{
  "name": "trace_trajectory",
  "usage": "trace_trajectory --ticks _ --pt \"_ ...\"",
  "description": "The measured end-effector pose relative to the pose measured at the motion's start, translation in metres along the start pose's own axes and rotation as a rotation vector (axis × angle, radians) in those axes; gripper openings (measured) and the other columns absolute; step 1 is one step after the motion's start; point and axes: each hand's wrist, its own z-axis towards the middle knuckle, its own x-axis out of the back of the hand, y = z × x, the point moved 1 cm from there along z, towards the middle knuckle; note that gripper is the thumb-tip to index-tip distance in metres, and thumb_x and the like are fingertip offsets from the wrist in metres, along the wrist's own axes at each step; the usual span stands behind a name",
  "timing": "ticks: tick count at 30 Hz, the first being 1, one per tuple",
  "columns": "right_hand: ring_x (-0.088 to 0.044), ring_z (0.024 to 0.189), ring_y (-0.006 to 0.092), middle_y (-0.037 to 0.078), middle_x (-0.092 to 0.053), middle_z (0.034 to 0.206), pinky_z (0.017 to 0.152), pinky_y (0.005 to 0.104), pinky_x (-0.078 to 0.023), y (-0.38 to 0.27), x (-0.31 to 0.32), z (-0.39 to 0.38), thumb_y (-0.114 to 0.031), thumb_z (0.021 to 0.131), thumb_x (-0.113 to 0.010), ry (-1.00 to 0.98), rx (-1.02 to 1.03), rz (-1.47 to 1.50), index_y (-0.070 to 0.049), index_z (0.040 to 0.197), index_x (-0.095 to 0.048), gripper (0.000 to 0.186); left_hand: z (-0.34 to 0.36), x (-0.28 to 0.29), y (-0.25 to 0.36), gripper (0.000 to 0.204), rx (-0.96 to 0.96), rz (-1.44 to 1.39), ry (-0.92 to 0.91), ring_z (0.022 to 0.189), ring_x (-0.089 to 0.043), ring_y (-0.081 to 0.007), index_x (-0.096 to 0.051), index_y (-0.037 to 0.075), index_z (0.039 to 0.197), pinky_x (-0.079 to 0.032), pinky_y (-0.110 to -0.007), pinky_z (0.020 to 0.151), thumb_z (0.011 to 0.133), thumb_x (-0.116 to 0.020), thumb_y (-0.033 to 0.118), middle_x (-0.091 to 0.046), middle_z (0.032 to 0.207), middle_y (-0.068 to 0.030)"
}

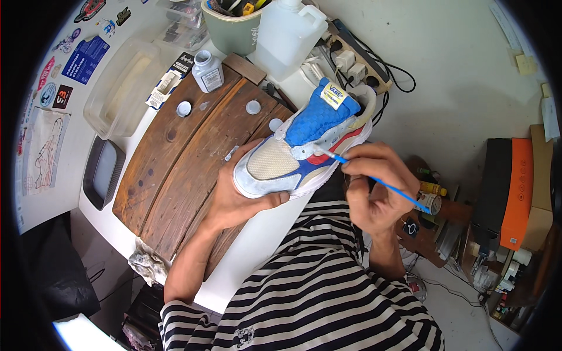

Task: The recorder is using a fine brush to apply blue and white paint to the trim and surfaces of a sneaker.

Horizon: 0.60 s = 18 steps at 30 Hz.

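My left hand (227,199) is wrapped round the toe end of a sneaker (272,162), thumb along its near side and fingers behind it. The shoe has a beige mesh toe, a blue padded tongue, red and blue side panels and a white sole; no laces show in it. Between the fingertips of my right hand (380,184) is a slim blue paintbrush (386,184). Its pale tip meets the light eyelet panel beside the tongue. The fingers of my left hand beneath the shoe are partly hidden.
A wooden board (193,152) lies on the white table, bearing an uncapped paint bottle (208,73) and small white caps (184,109). Behind stand a translucent jug (287,38), a green bin (231,32) and a power strip (366,64). Shoe boxes (518,193) are at the right.
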Motion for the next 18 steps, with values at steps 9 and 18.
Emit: trace_trajectory --ticks 9,18 --pt "-0.068 0.071 0.0247 0.013 -0.070 0.086 0.065 0.0329 -0.056 -0.001 -0.001 0.001 0.009 0.068 -0.063 0.007 0.024 0.002 0.002 0.089 -0.070 0.022 0.000 0.000 0.000 0.094 0.023 -0.008 -0.021 0.122 -0.063 -0.0249 -0.049 -0.011 0.142 -0.048 -0.039 0.109 0.065 -0.095 0.018 -0.066 0.130 -0.0207" --pt "-0.068 0.070 0.0246 0.013 -0.070 0.085 0.064 0.0326 -0.056 0.002 0.001 0.000 0.008 0.070 -0.064 0.018 0.009 -0.014 0.001 0.090 -0.070 0.022 0.001 0.001 0.001 0.095 0.007 0.032 -0.014 0.123 -0.063 -0.0240 -0.049 -0.011 0.142 -0.047 -0.038 0.109 0.064 -0.095 0.018 -0.066 0.131 -0.0202"
